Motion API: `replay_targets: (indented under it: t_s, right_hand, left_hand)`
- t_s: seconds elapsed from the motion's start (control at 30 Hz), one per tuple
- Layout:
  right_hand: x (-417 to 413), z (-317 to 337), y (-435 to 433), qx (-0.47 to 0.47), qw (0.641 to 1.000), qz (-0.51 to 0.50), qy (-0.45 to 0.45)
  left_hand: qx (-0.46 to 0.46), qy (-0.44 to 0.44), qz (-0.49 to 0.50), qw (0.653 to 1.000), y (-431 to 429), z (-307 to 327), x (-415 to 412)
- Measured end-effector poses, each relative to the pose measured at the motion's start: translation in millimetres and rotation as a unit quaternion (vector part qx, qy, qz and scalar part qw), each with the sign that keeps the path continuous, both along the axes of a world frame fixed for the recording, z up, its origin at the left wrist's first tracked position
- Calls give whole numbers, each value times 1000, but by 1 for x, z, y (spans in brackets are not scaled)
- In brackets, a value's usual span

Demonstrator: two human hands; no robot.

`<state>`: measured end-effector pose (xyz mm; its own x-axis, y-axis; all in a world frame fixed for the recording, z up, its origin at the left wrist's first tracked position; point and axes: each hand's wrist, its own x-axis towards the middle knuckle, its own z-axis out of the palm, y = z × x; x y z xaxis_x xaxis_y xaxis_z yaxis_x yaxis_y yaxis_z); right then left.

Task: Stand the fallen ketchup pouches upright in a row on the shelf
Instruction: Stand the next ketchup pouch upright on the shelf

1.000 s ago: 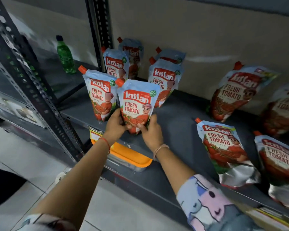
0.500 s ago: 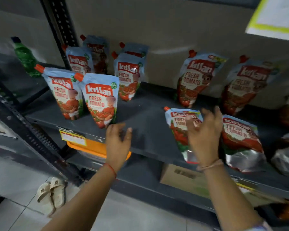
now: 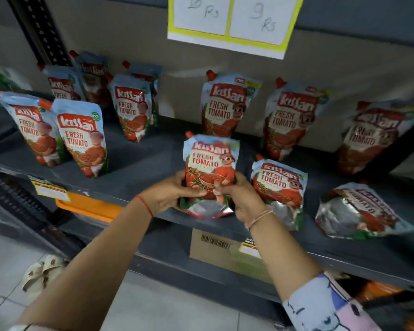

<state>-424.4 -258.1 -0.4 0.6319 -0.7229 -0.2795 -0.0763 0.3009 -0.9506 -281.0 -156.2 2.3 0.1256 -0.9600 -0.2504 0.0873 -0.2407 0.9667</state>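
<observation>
Red-and-pale-blue foil ketchup pouch with an orange spout held at the front edge of the dark grey metal shelf, raised upright, silver base just above the board. Gripped from both sides: left hand clamped on its lower left edge, right hand closed on its lower right corner, thumb across the print. Just right of it, two fallen pouches lying flat, silver bases toward the front. At the back wall, three leaning pouches. To the left, six standing pouches, two in front, four behind. Twelve pouches in all. Below, a brown cardboard box and an orange plastic tray, contents hidden. Above, two white handwritten price cards.
</observation>
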Motion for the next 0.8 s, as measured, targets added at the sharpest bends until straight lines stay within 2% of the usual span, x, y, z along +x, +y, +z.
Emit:
replay_targets:
  t_s: [0.1,0.2,0.37,0.47,0.53,0.6,0.63,0.67,0.7,0.73,0.8]
  right_hand:
    - [3,-2,1,-121,989,-66,-50]
    - [6,-13,6,-221,971,-95,-12]
    - [8,-28,29,-285,951,-115,22]
    - [-5,-29,49,-307,943,-120,39]
    - [-28,-26,73,-387,909,-145,64]
    - [-60,-24,86,-485,843,-216,81]
    - [-76,-24,82,-499,818,-273,85]
    - [-90,-20,73,-476,808,-333,97]
    - [-102,-15,57,-417,819,-378,115]
    - [-113,-14,36,-336,845,-397,128]
    - [-124,-18,-7,-151,912,-359,128]
  left_hand:
    - [-60,-60,57,995,-11,0,0]
    - [-76,-104,83,988,-21,-15,7]
    - [-61,-110,88,988,-22,-38,8]
    - [-91,-142,114,979,-14,-46,6]
    - [-120,-249,207,939,4,-56,-7]
    - [-129,-398,315,852,26,-67,-37]
    - [-143,-437,326,826,34,-69,-53]
    - [-159,-440,298,832,34,-66,-71]
    - [-166,-422,248,856,30,-60,-86]
    - [-160,-395,194,884,18,-52,-101]
    - [-112,-318,141,931,-14,-26,-127]
